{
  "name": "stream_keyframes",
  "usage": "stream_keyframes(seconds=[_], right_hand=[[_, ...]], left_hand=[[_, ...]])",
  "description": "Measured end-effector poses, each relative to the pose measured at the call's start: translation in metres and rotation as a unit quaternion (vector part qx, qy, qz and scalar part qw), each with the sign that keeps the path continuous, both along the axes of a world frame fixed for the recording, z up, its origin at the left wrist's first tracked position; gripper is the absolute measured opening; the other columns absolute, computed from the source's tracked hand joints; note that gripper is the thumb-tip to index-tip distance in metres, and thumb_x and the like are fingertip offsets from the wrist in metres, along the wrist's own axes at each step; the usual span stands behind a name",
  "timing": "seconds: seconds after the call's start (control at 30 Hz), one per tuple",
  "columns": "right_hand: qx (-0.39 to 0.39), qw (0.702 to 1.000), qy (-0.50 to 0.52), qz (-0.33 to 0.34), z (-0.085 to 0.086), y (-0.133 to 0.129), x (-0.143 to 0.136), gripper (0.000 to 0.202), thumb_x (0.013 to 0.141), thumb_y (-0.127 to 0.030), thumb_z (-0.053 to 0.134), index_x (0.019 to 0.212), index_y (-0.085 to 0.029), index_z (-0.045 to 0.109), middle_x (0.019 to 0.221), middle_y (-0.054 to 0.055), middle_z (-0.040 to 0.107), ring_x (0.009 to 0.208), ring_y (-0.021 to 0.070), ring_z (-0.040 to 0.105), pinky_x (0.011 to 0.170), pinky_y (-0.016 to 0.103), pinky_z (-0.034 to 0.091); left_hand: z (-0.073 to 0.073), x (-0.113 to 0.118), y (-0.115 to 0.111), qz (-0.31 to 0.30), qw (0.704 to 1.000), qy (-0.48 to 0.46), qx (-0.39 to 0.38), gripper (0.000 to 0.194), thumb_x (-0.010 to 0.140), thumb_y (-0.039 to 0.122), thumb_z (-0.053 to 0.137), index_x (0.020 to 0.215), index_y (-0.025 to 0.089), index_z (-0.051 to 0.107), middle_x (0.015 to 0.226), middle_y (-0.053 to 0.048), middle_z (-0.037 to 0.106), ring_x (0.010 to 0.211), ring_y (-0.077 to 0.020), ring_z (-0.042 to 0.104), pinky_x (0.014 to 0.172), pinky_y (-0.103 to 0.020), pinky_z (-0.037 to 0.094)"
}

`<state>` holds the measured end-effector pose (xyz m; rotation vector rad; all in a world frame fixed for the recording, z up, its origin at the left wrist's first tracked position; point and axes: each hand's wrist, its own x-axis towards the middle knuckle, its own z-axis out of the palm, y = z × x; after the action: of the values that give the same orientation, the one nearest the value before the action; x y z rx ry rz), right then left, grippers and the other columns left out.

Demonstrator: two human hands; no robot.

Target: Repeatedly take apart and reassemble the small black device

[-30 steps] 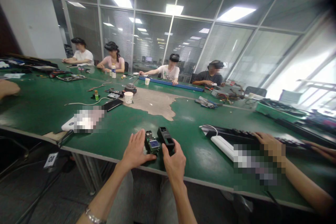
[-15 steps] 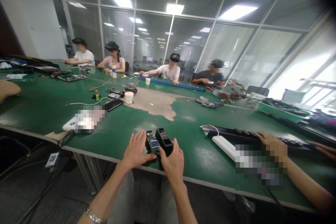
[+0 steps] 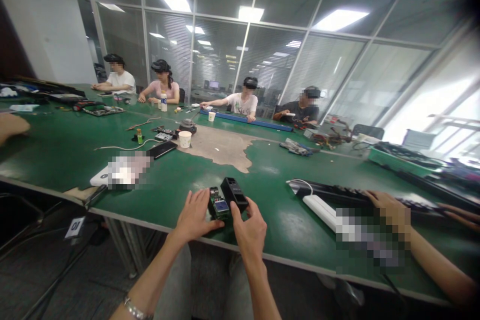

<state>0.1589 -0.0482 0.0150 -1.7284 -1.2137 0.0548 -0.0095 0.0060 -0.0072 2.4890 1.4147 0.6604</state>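
Board (image 3: pixel 218 204) between the left hand (image 3: pixel 192 216) and the case (image 3: pixel 233 193), with the right hand (image 3: pixel 250 224) on the case.

Left of the board, the left hand is half open, its fingers along that side and its thumb crossing the near end; whether they grip or merely rest there cannot be told. The board lies face up over the surface (image 3: pixel 279 227), its long axis running away from the person and slightly leftward. Just right of the board is the case, long axis nearly parallel, its far end reaching beyond the board's; whether it is raised is unclear. Right of the board's near end, the right hand has thumb and fingers closed about the case's near end. The left hand is nearer the board.
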Motion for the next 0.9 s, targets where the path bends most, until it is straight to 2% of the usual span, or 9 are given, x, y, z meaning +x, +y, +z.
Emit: stream_keyframes(seconds=[0.23, 0.4, 0.47, 0.57, 0.67, 0.9], right_hand=[[0.026, 0.999, -0.040, -0.007, 0.016, -0.001, -0.013, 0.050, 0.083, -0.053, 0.055, 0.117, -0.017, 0.061, 0.108, 0.011, 0.067, 0.100, 0.0259, 0.060, 0.088, 0.035, 0.042], [-0.007, 0.999, -0.037, 0.012, 0.020, -0.001, -0.022, 0.049, 0.082, -0.052, 0.056, 0.116, -0.015, 0.062, 0.101, 0.012, 0.068, 0.096, 0.0257, 0.061, 0.085, 0.034, 0.043], [-0.029, 0.999, -0.037, 0.021, 0.021, -0.002, -0.026, 0.048, 0.083, -0.051, 0.056, 0.116, -0.016, 0.061, 0.099, 0.011, 0.068, 0.094, 0.0255, 0.061, 0.083, 0.033, 0.043], [-0.057, 0.997, -0.054, 0.028, 0.024, -0.004, -0.033, 0.047, 0.083, -0.050, 0.055, 0.116, -0.017, 0.061, 0.098, 0.011, 0.068, 0.093, 0.0253, 0.061, 0.082, 0.032, 0.043], [-0.085, 0.991, -0.097, 0.034, 0.025, -0.006, -0.036, 0.044, 0.083, -0.046, 0.057, 0.116, -0.018, 0.060, 0.094, 0.010, 0.067, 0.091, 0.0259, 0.061, 0.080, 0.033, 0.042], [-0.095, 0.985, -0.140, 0.029, 0.023, -0.011, -0.038, 0.040, 0.083, -0.041, 0.057, 0.117, -0.019, 0.058, 0.096, 0.009, 0.067, 0.093, 0.0255, 0.060, 0.080, 0.032, 0.041]], left_hand=[[0.000, -0.001, -0.002, -0.004, 1.000, -0.021, 0.003, 0.101, 0.070, 0.074, 0.061, 0.146, 0.018, 0.026, 0.150, -0.014, 0.037, 0.139, -0.0322, 0.030, 0.116, -0.056, 0.013], [-0.002, -0.001, -0.003, -0.005, 0.999, -0.032, 0.017, 0.100, 0.071, 0.073, 0.060, 0.146, 0.017, 0.026, 0.149, -0.015, 0.037, 0.138, -0.0330, 0.030, 0.116, -0.057, 0.013], [-0.004, 0.000, -0.002, 0.003, 0.999, -0.031, 0.018, 0.105, 0.070, 0.071, 0.061, 0.148, 0.013, 0.020, 0.150, -0.018, 0.033, 0.140, -0.0344, 0.028, 0.116, -0.057, 0.013], [-0.006, 0.001, -0.001, 0.011, 0.999, -0.040, 0.019, 0.115, 0.070, 0.063, 0.063, 0.150, 0.007, 0.002, 0.152, -0.022, 0.027, 0.141, -0.0343, 0.024, 0.116, -0.055, 0.015], [-0.005, 0.001, -0.003, 0.010, 0.998, -0.056, 0.022, 0.117, 0.073, 0.053, 0.062, 0.148, 0.007, -0.015, 0.153, -0.022, 0.025, 0.142, -0.0318, 0.023, 0.116, -0.055, 0.015], [0.000, 0.002, -0.007, 0.011, 0.997, -0.066, 0.025, 0.116, 0.071, 0.044, 0.063, 0.148, 0.011, -0.019, 0.154, -0.019, 0.024, 0.142, -0.0320, 0.022, 0.115, -0.055, 0.014]])
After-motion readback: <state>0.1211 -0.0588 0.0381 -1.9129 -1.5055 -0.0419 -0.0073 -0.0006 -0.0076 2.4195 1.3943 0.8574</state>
